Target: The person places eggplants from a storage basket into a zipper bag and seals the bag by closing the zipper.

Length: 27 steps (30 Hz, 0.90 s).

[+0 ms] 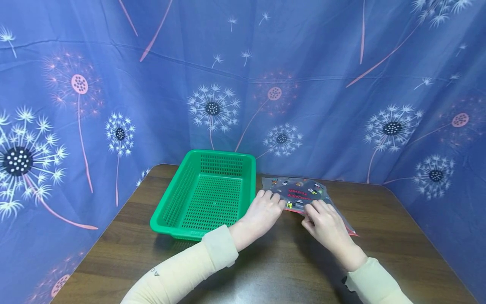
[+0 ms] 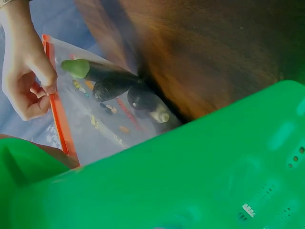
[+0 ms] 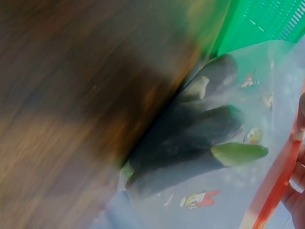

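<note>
A clear zip bag (image 1: 296, 190) with cartoon prints and red lettering lies at the back, right of the green basket. Dark eggplants (image 2: 119, 88) with green or pale stem ends are inside it. My left hand (image 1: 262, 213) grips the left part of the bag's red zip edge (image 2: 59, 117); the basket wall hides most of that hand in the left wrist view. Farther along the same edge, my right hand (image 1: 324, 221) pinches it with curled fingers. A pale slider (image 3: 299, 136) shows by fingers at the border of the right wrist view.
The green plastic basket (image 1: 250, 169), with slotted walls and floor, stands left of the bag, beneath my left forearm's side. Everything rests on a brown wooden table (image 1: 383, 219). A blue dandelion-patterned cloth (image 1: 322, 84) hangs behind and along both sides.
</note>
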Available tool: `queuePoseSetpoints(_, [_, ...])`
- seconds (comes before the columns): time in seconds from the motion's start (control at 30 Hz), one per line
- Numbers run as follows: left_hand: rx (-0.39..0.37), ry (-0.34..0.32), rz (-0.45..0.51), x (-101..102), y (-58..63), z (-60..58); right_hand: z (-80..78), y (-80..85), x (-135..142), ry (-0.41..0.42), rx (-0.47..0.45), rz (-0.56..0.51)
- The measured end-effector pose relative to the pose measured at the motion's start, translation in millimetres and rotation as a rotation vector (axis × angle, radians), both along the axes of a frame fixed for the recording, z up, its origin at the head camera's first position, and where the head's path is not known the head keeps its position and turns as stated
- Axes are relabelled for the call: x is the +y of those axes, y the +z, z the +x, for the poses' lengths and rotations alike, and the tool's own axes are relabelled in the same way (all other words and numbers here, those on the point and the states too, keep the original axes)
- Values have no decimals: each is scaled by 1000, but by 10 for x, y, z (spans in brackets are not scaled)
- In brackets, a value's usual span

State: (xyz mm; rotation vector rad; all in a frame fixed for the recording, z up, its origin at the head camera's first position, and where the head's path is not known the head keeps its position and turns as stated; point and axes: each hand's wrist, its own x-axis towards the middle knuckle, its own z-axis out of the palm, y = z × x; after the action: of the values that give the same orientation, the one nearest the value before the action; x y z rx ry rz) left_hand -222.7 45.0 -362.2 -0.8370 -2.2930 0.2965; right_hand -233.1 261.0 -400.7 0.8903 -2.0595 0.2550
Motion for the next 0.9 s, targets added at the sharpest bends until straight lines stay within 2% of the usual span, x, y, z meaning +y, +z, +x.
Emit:
queuePoseSetpoints(0.33, [11,-12,18,-1,-38,11,-2,-39,139,-10,9,6])
queuePoseSetpoints(0.67, [7,-12,16,2,-56,7,26,-62,282,-34,-40,42])
queuePoseSetpoints(0.9, [-32,-1,4,7,-55,17,43,-78,359,-49,-67,56])
